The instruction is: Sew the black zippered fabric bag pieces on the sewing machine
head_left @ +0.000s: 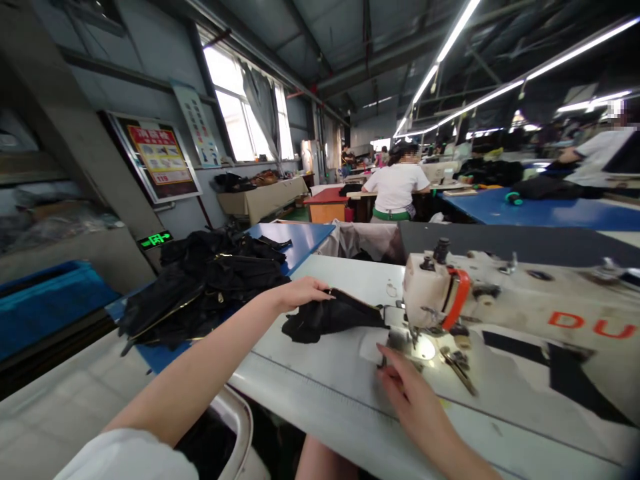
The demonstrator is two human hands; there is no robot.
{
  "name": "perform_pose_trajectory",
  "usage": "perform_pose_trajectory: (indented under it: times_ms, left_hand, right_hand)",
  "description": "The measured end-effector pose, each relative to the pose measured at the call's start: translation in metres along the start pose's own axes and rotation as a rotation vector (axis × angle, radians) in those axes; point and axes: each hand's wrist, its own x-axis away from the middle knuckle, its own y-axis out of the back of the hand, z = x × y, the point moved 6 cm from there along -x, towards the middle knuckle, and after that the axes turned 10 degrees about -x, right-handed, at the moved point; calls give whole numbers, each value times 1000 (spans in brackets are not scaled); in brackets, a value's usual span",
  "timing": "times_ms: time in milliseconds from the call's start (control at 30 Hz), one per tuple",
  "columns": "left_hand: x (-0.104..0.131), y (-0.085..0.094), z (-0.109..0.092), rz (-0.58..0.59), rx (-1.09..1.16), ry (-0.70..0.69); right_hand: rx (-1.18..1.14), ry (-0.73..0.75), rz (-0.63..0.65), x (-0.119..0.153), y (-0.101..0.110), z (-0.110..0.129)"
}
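Observation:
My left hand (306, 292) pinches the upper edge of a black fabric piece (325, 319) that has a gold-toothed zipper along its top. The piece stretches over the pale machine table (310, 373) towards the needle area of a white sewing machine (430, 287). In front of the lit needle plate is my right hand (410, 393), its index finger reaching forward and the other fingers curled. A small dark thing shows at its fingertips, too small to name. The right hand is apart from the black piece.
Black zippered pieces (200, 287) lie heaped on a blue table (300, 237) at the left. A white bin (240, 427) stands below the table edge. Dark fabric strips (565, 373) lie by the machine arm. Ahead, a person in white (397, 187) sits at another machine.

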Motion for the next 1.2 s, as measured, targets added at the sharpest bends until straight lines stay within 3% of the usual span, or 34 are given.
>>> perform_pose_trajectory:
  times_ms: [133, 233, 333, 433, 567, 767, 933, 1100, 1200]
  left_hand:
    - [39, 19, -11, 45, 191, -79]
    - [66, 24, -20, 61, 234, -157]
    - [84, 19, -23, 69, 251, -193]
    - [96, 11, -17, 81, 284, -188]
    - [110, 6, -2, 55, 370, -159]
    - [121, 7, 24, -38, 450, -162]
    - [124, 9, 64, -142, 545, -142]
    - [126, -7, 100, -107, 659, -105]
    - [124, -16, 108, -158, 799, -135]
  right_hand:
    - [-148, -85, -90, -8, -1, -15]
    - [-373, -243, -161, -18, -4, -23]
    - [-684, -453, -54, -20, -25, -16]
    - [-911, -574, 110, -11, -46, 8]
    - [-963, -579, 153, -1, -52, 27]
    - [-1118, -616, 236, 9, -57, 29]
    - [-1222, -573, 310, 12, -52, 50]
    - [-1160, -620, 258, 18, -47, 66]
    - [-1170, -594, 326, 26, -52, 76]
